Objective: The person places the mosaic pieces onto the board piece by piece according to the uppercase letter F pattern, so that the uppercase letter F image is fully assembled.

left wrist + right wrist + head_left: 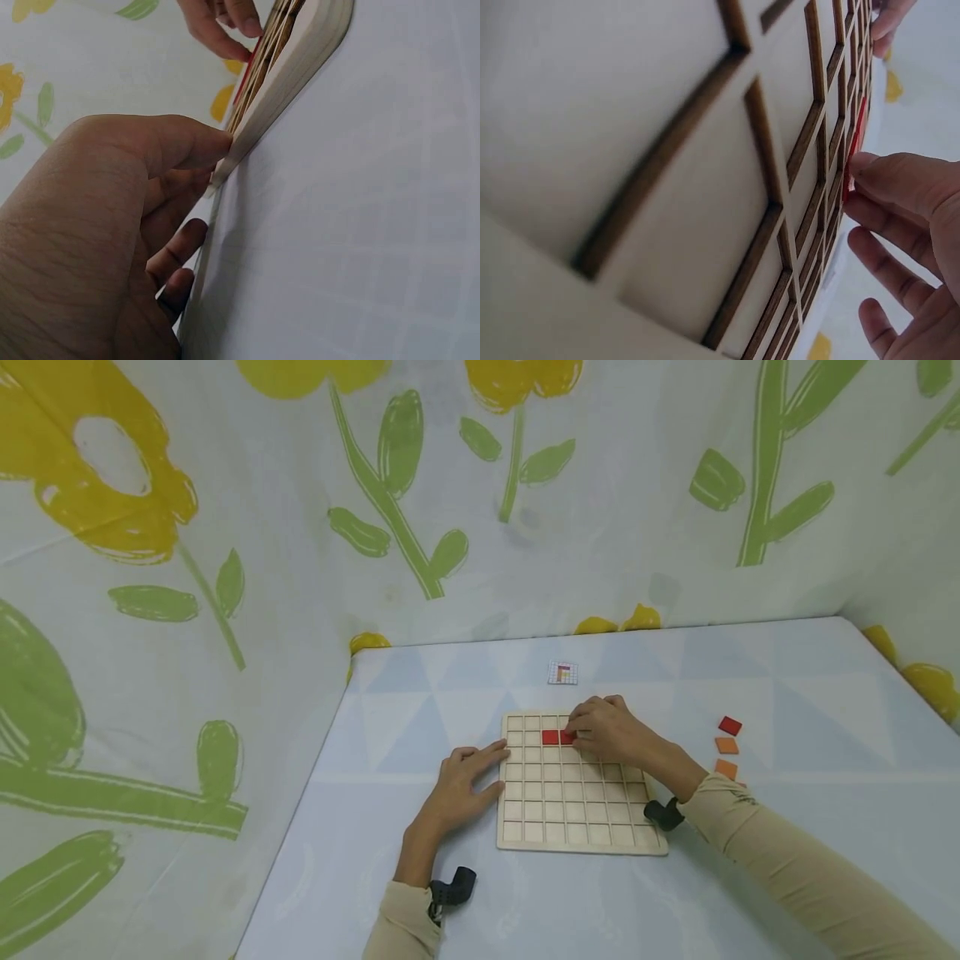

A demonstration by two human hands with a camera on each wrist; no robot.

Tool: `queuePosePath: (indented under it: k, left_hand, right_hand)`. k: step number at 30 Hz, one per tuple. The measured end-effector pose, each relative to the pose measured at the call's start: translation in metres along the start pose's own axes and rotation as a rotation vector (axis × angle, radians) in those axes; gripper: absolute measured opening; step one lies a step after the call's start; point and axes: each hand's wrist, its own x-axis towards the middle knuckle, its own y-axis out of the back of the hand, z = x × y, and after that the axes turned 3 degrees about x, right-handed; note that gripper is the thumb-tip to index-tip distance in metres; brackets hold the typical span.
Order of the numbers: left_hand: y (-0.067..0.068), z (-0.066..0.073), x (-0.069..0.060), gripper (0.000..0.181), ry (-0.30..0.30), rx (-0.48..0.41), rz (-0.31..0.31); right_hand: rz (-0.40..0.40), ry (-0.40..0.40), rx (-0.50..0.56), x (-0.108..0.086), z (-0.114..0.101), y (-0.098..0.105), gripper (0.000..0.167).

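A wooden grid board [553,811] lies flat on the table. One red square tile [551,737] sits in a cell of its second row from the top. Just right of it, my right hand [611,732] pinches another red tile [567,737] between thumb and fingers, low over the board; the fingers hide part of this tile. In the right wrist view the thumb [900,176] meets its red edge. My left hand [459,787] rests at the board's left edge, fingertips and thumb touching the rim with the fingers extended.
Behind the board lies a small card [562,673] printed with a coloured grid. To the right are a loose red tile [730,725] and orange tiles [727,745], partly by the right sleeve [795,860]. A flower-patterned cloth [600,527] stands behind the table.
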Motion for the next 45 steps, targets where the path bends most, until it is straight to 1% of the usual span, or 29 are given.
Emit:
queuePosePath:
  k: [4, 8, 14, 18, 21, 25, 28, 32, 36, 39, 41, 42, 45]
  left_hand:
    - [0.002, 0.003, 0.001, 0.051, -0.001, -0.012, 0.002]
    - [0.004, 0.002, 0.003, 0.051, 0.007, -0.007, 0.004]
    - [0.002, -0.002, 0.005, 0.051, 0.011, 0.002, 0.014]
    - [-0.003, -0.004, 0.005, 0.051, 0.018, -0.007, 0.033]
    - [-0.009, -0.003, 0.002, 0.051, 0.033, -0.021, 0.02]
    - [-0.013, 0.0, -0.005, 0.05, 0.03, -0.03, 0.0]
    - [-0.011, 0.001, -0.006, 0.05, 0.015, -0.029, 0.014]
    - [-0.005, 0.0, -0.005, 0.051, 0.015, -0.031, 0.037]
    - [-0.003, -0.002, 0.0, 0.051, 0.017, -0.02, 0.023]
    - [-0.004, -0.001, 0.001, 0.051, 0.018, -0.022, 0.008]
    - [-0.004, 0.0, 0.001, 0.051, 0.017, -0.032, 0.009]
    - [-0.004, 0.0, 0.001, 0.051, 0.016, -0.031, 0.01]
    - [-0.002, -0.001, 0.001, 0.051, 0.023, -0.023, 0.01]
  right_hand:
    - [0.013, -0.014, 0.029, -0.004, 0.0, 0.007, 0.012]
    - [0.033, -0.033, 0.039, -0.009, 0.0, 0.017, 0.015]
    - [0.026, -0.112, 0.03, -0.02, 0.008, 0.03, 0.018]
    - [0.037, -0.156, 0.026, -0.035, 0.016, 0.037, 0.02]
    - [0.047, -0.174, 0.03, -0.051, 0.021, 0.043, 0.02]
    - [0.077, -0.185, 0.027, -0.072, 0.028, 0.049, 0.021]
    - [0.11, -0.188, 0.014, -0.082, 0.035, 0.054, 0.022]
    - [0.136, -0.194, -0.016, -0.088, 0.046, 0.06, 0.022]
    - [0.192, -0.196, -0.063, -0.098, 0.059, 0.07, 0.022]
    - [0.216, -0.221, -0.057, -0.11, 0.068, 0.074, 0.025]
    - [0.216, -0.249, -0.034, -0.116, 0.073, 0.076, 0.029]
    - [0.222, -0.251, -0.038, -0.119, 0.075, 0.077, 0.031]
    - [0.219, -0.299, -0.044, -0.126, 0.083, 0.078, 0.033]
